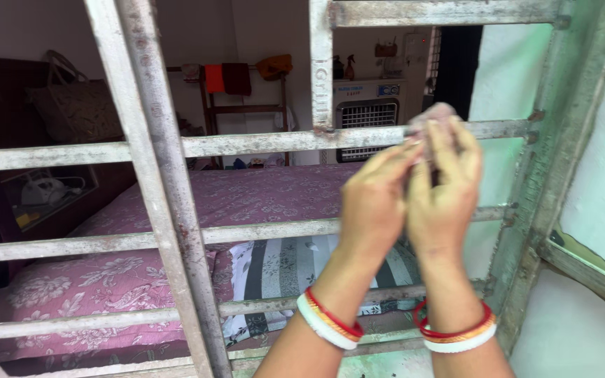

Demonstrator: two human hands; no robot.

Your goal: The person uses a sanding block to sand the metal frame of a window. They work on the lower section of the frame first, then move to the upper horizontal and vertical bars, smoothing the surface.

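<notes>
Both my hands are raised together right of the frame's centre, in front of a window grille. My left hand (374, 203) and my right hand (444, 189) press against each other, fingers curled, and between them I grip a small pinkish cloth (434, 115) that pokes out above my fingertips (it is blurred, so I cannot tell more about it). The cloth sits just at the level of one horizontal bar of the metal grille (246, 143), whose paint is worn and rust-spotted. Each wrist carries red and white bangles (327, 322), low in the frame.

Through the bars, at the centre and lower left, lies a bed (260, 192) with a purple flowered cover; a striped grey and white sheet (295, 266) sits folded at its near edge. Beyond it, at upper centre, a white air cooler (369, 115) stands against the wall, and to its left a wooden rack (239, 87) holds red and orange clothes. A bag (71, 105) rests at the upper left.
</notes>
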